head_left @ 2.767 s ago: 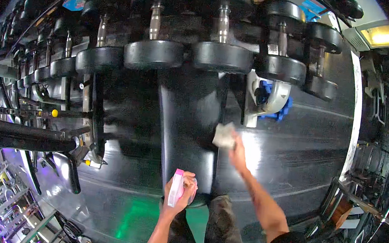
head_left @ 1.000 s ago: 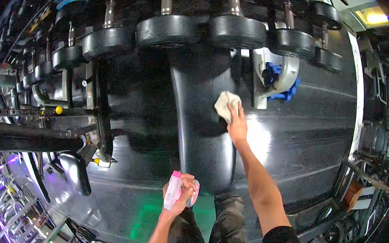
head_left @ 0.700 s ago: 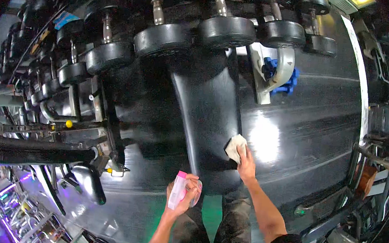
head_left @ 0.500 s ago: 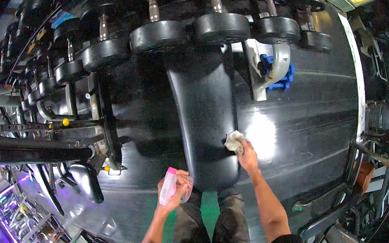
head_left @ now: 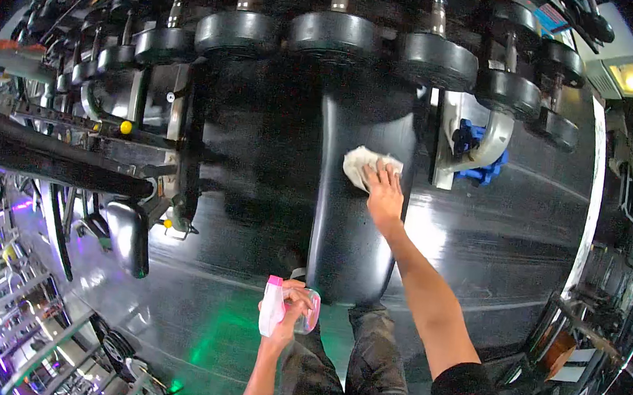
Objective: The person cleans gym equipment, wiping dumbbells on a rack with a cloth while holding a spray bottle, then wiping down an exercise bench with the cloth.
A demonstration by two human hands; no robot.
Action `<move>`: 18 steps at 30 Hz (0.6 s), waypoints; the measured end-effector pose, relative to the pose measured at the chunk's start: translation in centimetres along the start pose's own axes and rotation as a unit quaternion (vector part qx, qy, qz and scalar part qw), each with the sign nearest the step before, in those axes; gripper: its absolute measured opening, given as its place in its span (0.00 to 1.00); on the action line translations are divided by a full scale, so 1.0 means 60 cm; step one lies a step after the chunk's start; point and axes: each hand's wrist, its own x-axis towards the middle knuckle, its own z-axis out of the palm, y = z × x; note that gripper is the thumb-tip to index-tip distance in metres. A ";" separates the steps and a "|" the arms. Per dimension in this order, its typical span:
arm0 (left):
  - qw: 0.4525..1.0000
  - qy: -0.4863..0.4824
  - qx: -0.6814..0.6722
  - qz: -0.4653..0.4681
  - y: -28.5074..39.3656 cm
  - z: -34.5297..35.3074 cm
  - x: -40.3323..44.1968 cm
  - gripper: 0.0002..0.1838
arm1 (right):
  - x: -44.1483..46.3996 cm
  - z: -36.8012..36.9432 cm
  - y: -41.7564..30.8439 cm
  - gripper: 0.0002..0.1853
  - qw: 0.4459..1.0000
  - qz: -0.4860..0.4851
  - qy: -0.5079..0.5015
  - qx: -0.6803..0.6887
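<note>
A long black padded bench (head_left: 349, 255) stretches away in front of my legs. My right hand (head_left: 384, 197) presses a crumpled white cloth (head_left: 362, 165) onto the upper part of its pad, fingers over the cloth. Left of the bench's near end, my left hand (head_left: 289, 312) is wrapped round the neck of a spray bottle (head_left: 271, 308) with a white and pink head and a clear body. The bottle is held in the air, apart from the pad.
A rack of black dumbbells (head_left: 337, 38) runs across the far end of the bench. Right of the bench stand a silver curved frame (head_left: 491, 146) and blue dumbbells (head_left: 481, 168). Another padded machine (head_left: 51, 154) is on the left. Dark glossy floor (head_left: 244, 228) lies between.
My right hand has slid the cloth forward from the bench's right edge to the upper middle of the pad. The view has turned. My left hand still grips the bottle.
</note>
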 end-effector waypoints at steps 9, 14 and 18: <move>0.993 0.046 -0.094 -0.050 0.011 0.019 -0.017 0.07 | -0.328 0.022 -0.036 0.26 0.982 -0.097 -0.157 0.039; 0.997 0.022 -0.054 -0.054 0.038 0.002 -0.033 0.07 | -0.255 -0.016 -0.008 0.24 0.925 0.018 -0.282 0.255; 0.999 -0.007 -0.041 -0.019 0.040 -0.027 -0.034 0.06 | -0.062 -0.081 -0.009 0.35 0.942 0.012 -0.093 0.324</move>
